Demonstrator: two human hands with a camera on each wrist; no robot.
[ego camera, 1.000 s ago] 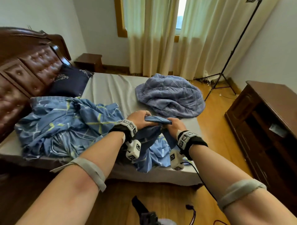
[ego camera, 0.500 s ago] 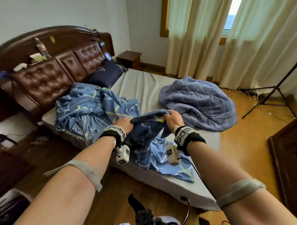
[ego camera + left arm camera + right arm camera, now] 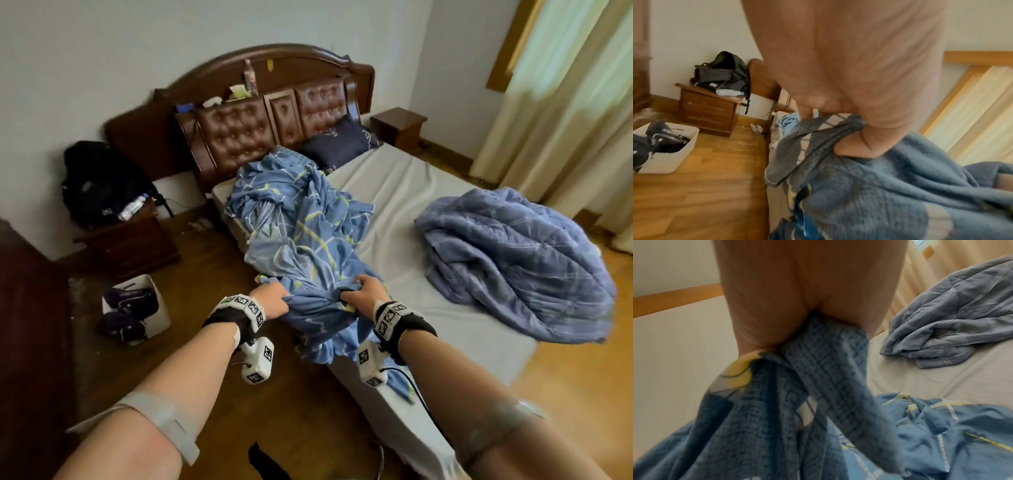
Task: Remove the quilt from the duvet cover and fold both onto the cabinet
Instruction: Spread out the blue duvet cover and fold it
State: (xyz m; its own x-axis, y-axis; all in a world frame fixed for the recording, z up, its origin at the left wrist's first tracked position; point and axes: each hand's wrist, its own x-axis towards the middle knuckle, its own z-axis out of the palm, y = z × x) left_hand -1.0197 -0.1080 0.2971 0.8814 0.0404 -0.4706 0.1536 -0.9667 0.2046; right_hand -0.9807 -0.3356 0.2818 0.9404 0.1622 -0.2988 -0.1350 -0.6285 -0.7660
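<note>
The blue duvet cover [image 3: 301, 226] with yellow and white lines lies crumpled along the near side of the bed [image 3: 404, 192], one end hanging over the edge. My left hand [image 3: 270, 299] grips a bunched edge of it, and my right hand [image 3: 364, 291] grips the cover a little to the right. Both wrist views show the duvet cover [image 3: 869, 186] [image 3: 797, 402] clenched in my left hand [image 3: 855, 138] and my right hand [image 3: 797, 308]. The grey-blue quilt [image 3: 513, 260] sits heaped at the bed's right side, apart from the cover; the quilt [image 3: 953, 308] also shows in the right wrist view.
A dark pillow [image 3: 339, 144] lies by the padded headboard [image 3: 239, 133]. A nightstand [image 3: 126, 240] with a black backpack [image 3: 99, 181] stands left of the bed. A white bin [image 3: 137, 305] of dark clothes sits on the wooden floor. Curtains [image 3: 575, 102] hang at the right.
I have turned left along the bed, so the headboard and left nightstand now fill the view. Both hands keep their grip on the duvet cover, drawing its bunched end toward me.
</note>
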